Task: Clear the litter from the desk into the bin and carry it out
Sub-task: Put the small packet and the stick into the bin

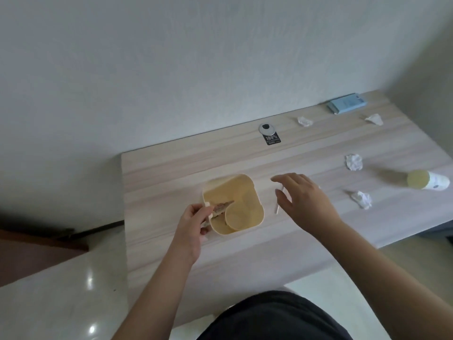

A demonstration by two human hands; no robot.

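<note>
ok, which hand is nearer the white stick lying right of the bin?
Right. The right hand hovers open directly over the white stick, partly covering it. The left hand is across the bin, at its left rim, gripping a brownish scrap.

A small pale-yellow plastic bin (241, 192) stands upright near the wooden desk's (171, 173) left end, a brownish scrap (220, 207) at its rim. A thin white stick (279, 202) lies just right of it; four crumpled white paper balls (427, 162) lie scattered well apart further right.
</note>
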